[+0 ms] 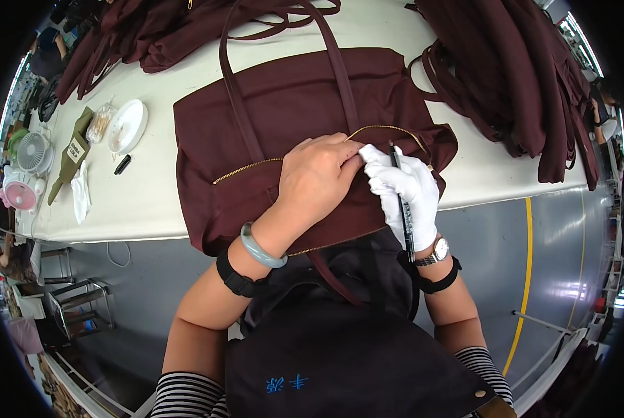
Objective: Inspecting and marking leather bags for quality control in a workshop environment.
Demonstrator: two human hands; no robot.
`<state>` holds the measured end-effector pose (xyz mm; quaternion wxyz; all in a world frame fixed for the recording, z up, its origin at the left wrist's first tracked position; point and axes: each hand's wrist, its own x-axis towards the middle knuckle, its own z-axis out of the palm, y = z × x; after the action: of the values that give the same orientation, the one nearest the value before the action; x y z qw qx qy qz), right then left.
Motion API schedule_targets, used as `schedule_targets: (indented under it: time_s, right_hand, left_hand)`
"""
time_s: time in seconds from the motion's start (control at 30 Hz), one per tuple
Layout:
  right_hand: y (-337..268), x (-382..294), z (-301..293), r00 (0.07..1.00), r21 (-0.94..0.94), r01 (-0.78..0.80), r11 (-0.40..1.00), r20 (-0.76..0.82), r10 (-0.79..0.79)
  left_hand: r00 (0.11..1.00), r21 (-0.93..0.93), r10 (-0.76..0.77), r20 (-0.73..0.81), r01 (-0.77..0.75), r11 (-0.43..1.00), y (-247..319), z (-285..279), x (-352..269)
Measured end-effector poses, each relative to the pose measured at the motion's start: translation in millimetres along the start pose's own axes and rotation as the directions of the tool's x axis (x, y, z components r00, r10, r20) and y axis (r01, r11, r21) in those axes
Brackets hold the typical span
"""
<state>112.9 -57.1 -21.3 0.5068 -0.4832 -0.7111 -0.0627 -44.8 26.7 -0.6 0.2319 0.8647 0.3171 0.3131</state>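
Note:
A maroon fabric handbag (291,104) with two long handles lies on the table before me, its gold-toothed zipper (249,170) running across it. My bare left hand (319,177) rests on the bag at the zipper, thumb and forefinger pinching the edge of the fabric. Touching distance from those fingertips, my right hand (406,193) wears a white glove. A slim black pen (405,214) is held in it, lying along the palm with one end towards the wrist. The right fingertips are bent at the zipper edge; what they pinch is hidden.
More maroon bags are heaped at the back left (170,31) and right (505,68). On the pale table (150,204) at left are a white dish (127,126), a black cap (122,164), a white glove (81,193), an olive cloth piece (71,157) and small fans (32,151). Metal stools stand lower left.

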Motion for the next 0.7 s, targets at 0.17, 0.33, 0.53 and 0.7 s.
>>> schedule_targets:
  time_s: [0.17,0.33,0.53,0.7]
  right_hand:
    - [-1.4,-5.9,3.0,0.984,0.146,-0.152,0.977,-0.074,0.164]
    - [3.1,-9.1,7.3,0.982,0.129,-0.112,0.985,-0.138,0.129]
    - [-3.1,-2.3,3.5,0.999,-0.018,-0.023,1.000,-0.042,0.022]
    - [-1.5,-4.1,3.9,0.990,0.072,-0.142,0.987,-0.017,0.143]
  left_hand:
    - [1.000,-0.005,-0.009,0.002,0.009,1.000,4.8,-1.1,1.9]
    - [1.000,-0.008,0.009,-0.016,-0.009,1.000,3.6,-0.3,1.2]
    - [1.000,-0.002,-0.001,-0.004,0.001,1.000,3.2,-0.7,-0.2]
    - [1.000,-0.004,0.012,-0.012,-0.012,1.000,3.4,-1.5,1.1]
